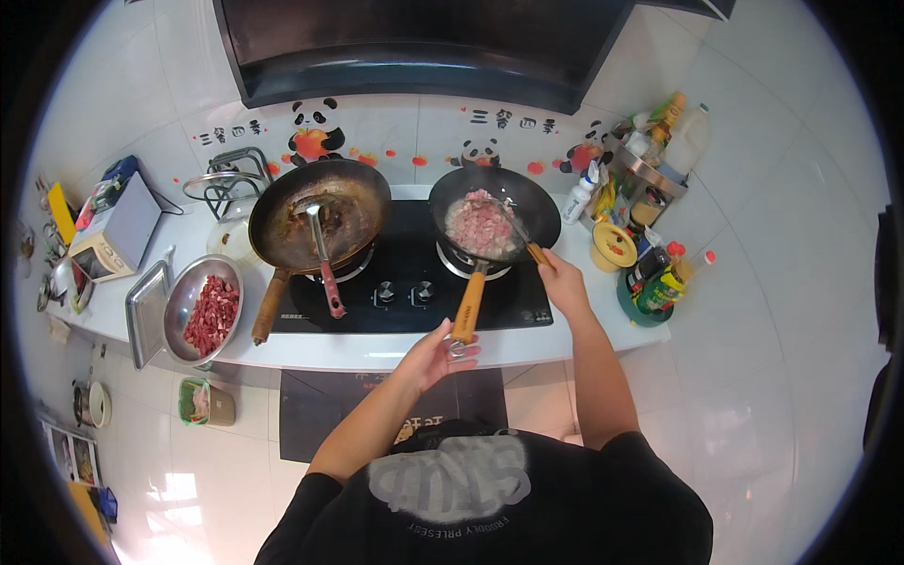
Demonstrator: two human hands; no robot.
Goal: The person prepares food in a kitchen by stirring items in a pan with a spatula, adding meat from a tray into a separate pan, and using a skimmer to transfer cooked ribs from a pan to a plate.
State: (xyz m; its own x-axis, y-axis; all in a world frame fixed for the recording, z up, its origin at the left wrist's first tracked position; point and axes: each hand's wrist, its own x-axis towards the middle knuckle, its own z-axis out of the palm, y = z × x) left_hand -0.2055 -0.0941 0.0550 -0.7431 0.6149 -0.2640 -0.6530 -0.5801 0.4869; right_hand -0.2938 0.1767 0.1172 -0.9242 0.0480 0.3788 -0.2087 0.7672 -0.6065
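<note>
My right hand (567, 288) grips the wooden handle of a metal spatula (519, 227), whose head is among the meat. Pale pink chopped meat (482, 224) lies in a dark wok (538, 212) on the right burner. The wok's light wooden handle (470, 304) points towards me. Close around the end of that handle is my left hand (431, 359), palm up with its fingers apart and not closed on it. On the left burner a larger, browned wok (364, 205) holds a ladle or spatula with a red handle (330, 286).
A steel bowl of raw red meat (212, 318) stands left of the black gas hob (402, 254), beside a metal tray (145, 314). Right of the hob are a yellow lidded pot (613, 247), a spray bottle (579, 198) and sauce bottles (660, 289). A range hood (424, 49) hangs above.
</note>
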